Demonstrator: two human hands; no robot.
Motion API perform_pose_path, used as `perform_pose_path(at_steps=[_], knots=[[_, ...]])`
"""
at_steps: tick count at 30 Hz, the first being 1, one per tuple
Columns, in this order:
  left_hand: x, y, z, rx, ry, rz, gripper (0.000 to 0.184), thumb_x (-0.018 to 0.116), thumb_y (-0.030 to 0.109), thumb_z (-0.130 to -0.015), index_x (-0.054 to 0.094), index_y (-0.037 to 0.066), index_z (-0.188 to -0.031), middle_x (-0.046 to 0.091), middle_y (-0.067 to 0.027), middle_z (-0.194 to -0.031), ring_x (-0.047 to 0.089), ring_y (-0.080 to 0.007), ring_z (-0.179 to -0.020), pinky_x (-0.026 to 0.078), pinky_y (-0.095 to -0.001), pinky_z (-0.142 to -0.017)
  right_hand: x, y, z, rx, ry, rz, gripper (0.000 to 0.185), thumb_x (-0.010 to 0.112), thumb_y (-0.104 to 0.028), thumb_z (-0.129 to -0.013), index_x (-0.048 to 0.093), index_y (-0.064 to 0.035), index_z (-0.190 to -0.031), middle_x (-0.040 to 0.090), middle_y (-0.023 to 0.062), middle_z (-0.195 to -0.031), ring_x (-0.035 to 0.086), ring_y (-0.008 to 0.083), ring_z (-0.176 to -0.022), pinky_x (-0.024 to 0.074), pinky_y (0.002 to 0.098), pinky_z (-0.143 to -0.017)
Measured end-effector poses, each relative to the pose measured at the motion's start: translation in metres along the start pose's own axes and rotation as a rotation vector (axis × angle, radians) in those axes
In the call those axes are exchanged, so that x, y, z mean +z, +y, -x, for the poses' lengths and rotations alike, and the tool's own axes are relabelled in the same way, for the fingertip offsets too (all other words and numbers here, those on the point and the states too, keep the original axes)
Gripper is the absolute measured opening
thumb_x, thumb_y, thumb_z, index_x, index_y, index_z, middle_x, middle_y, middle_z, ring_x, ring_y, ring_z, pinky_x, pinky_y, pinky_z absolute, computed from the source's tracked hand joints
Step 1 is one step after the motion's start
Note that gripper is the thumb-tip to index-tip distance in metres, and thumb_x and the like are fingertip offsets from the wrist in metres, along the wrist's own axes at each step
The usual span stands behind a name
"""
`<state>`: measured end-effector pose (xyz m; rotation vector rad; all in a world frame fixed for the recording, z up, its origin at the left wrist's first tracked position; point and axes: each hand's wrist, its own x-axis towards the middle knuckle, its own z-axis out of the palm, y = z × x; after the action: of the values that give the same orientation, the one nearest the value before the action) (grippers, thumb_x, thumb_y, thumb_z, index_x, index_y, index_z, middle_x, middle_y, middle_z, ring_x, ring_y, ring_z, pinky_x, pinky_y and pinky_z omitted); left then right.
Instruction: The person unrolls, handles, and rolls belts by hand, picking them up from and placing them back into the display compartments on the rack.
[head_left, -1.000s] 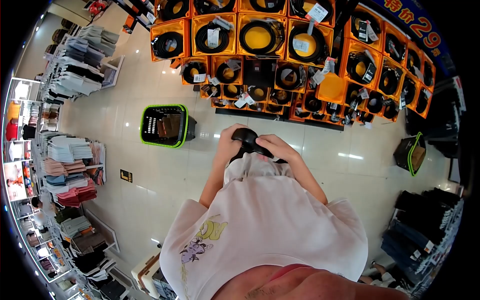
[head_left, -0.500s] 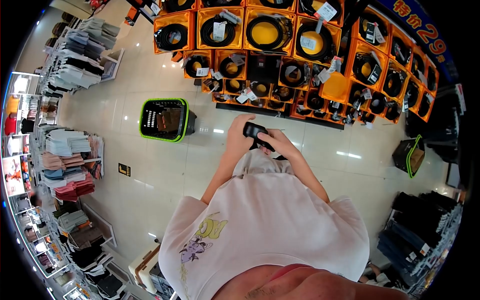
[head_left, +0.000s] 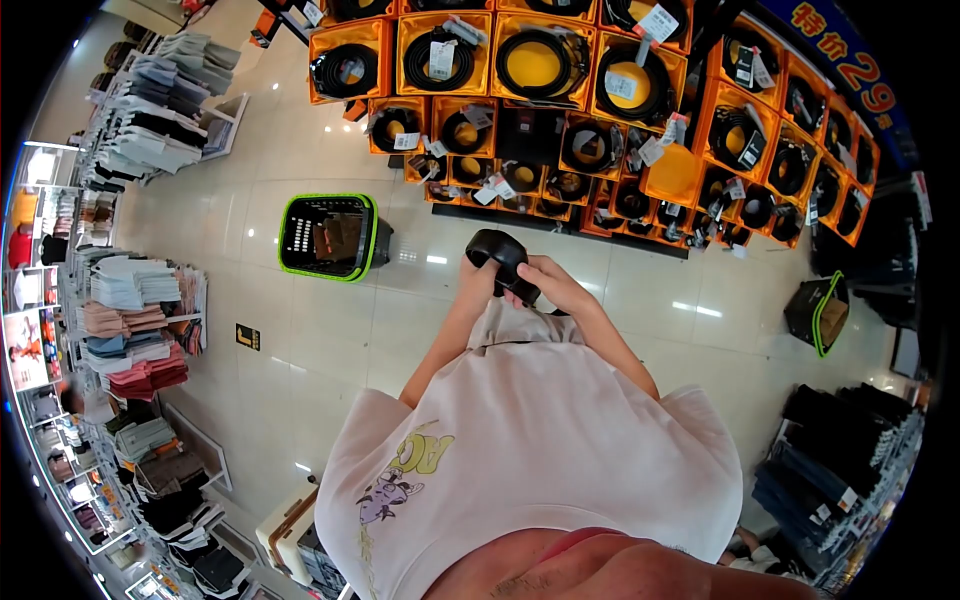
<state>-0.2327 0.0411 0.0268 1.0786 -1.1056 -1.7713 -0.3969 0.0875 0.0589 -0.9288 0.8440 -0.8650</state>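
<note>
A coiled black belt is held between my two hands in front of my waist. My left hand is closed on the coil's left side, its thumb in the loop. From the right, my right hand pinches the coil's edge, thumb on top and some fingers underneath. The belt's buckle cannot be made out. Ahead of my hands stands a display of orange boxes with coiled black belts and white tags in them.
A black shopping basket with a green rim stands on the floor at left, brown items inside. Another green-rimmed basket is at far right. Folded clothes line the left shelves. Dark trousers hang at lower right.
The belt coil has turned and risen slightly, so its open loop now shows. My left hand has shifted from over the coil's top to its lower left side.
</note>
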Motion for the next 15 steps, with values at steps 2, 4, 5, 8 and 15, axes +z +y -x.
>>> perform_pose_path(at_steps=[2, 4, 5, 8, 15], knots=[[-0.010, -0.009, -0.002, 0.163, 0.062, -0.225, 0.025, 0.047, -0.004, -0.080, 0.063, 0.000, -0.099, 0.068, -0.0135, -0.083, 0.067, -0.0260, -0.070, 0.053, -0.0367, -0.065, -0.004, -0.004, 0.004, 0.051, -0.005, 0.054, 0.044, 0.045, -0.038, -0.101, 0.061, 0.0027, -0.095, 0.067, 0.0081, -0.080, 0.063, 0.0132, -0.067, 0.0507, 0.0253, -0.064], [-0.017, 0.020, 0.002, 0.318, 0.075, -0.518, 0.028, 0.051, -0.007, -0.075, 0.062, 0.002, -0.100, 0.068, -0.0156, -0.083, 0.067, -0.0309, -0.077, 0.052, -0.0382, -0.071, -0.014, 0.000, 0.009, 0.119, 0.013, 0.112, 0.046, 0.044, -0.039, -0.102, 0.061, 0.0031, -0.094, 0.067, 0.0082, -0.078, 0.063, 0.0131, -0.066, 0.0510, 0.0251, -0.063], [-0.023, 0.025, 0.003, 0.361, 0.063, -0.612, 0.030, 0.053, -0.007, -0.072, 0.062, 0.002, -0.100, 0.067, -0.0159, -0.084, 0.066, -0.0330, -0.078, 0.052, -0.0385, -0.071, -0.023, 0.008, 0.010, 0.163, 0.032, 0.144, 0.047, 0.043, -0.039, -0.102, 0.062, 0.0033, -0.093, 0.067, 0.0081, -0.076, 0.063, 0.0129, -0.066, 0.0509, 0.0249, -0.062], [-0.030, 0.039, 0.004, 0.452, 0.010, -0.834, 0.036, 0.055, -0.007, -0.065, 0.063, 0.004, -0.099, 0.066, -0.0162, -0.088, 0.064, -0.0368, -0.083, 0.052, -0.0381, -0.074, -0.032, 0.011, 0.013, 0.232, 0.065, 0.124, 0.051, 0.042, -0.043, -0.102, 0.062, 0.0030, -0.091, 0.065, 0.0074, -0.072, 0.062, 0.0120, -0.063, 0.0503, 0.0243, -0.059], [-0.002, 0.041, 0.010, 0.500, -0.127, -0.968, 0.040, 0.058, -0.009, -0.059, 0.064, 0.006, -0.097, 0.066, -0.0111, -0.103, 0.063, -0.0333, -0.095, 0.052, -0.0349, -0.081, -0.017, 0.028, -0.003, 0.203, 0.064, 0.235, 0.057, 0.048, -0.053, -0.097, 0.063, 0.0016, -0.090, 0.063, 0.0055, -0.071, 0.059, 0.0116, -0.062, 0.0465, 0.0257, -0.058]])
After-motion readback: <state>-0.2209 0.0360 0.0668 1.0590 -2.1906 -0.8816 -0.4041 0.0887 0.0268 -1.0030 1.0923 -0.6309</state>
